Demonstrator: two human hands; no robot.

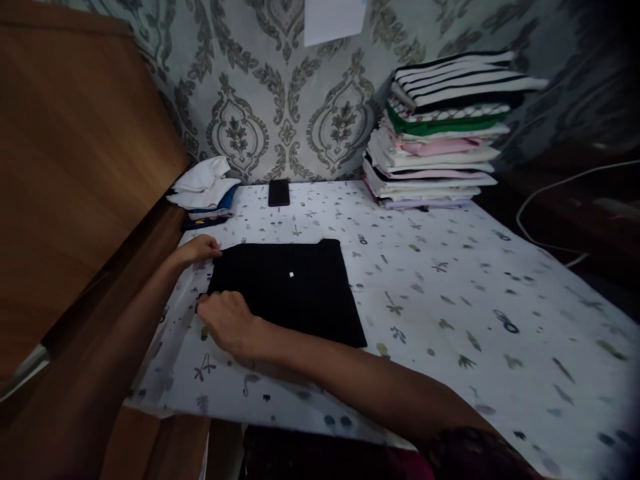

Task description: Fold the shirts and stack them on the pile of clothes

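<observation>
A black folded cloth (295, 287) with a small white mark lies flat on the patterned white table cover. At its upper left corner, my left hand (199, 249) pinches the edge between closed fingers. My right hand (231, 323) is closed on the lower left corner, with its forearm stretched across the near side of the cloth. The fingertips of my right hand are partly hidden under the knuckles.
A tall stack of folded clothes (435, 147) stands at the back right, a smaller pile (205, 190) at the back left. Between them lies a dark phone (279, 193). Wooden furniture (80, 133) borders the left side, and a white cable (530, 207) hangs at the right.
</observation>
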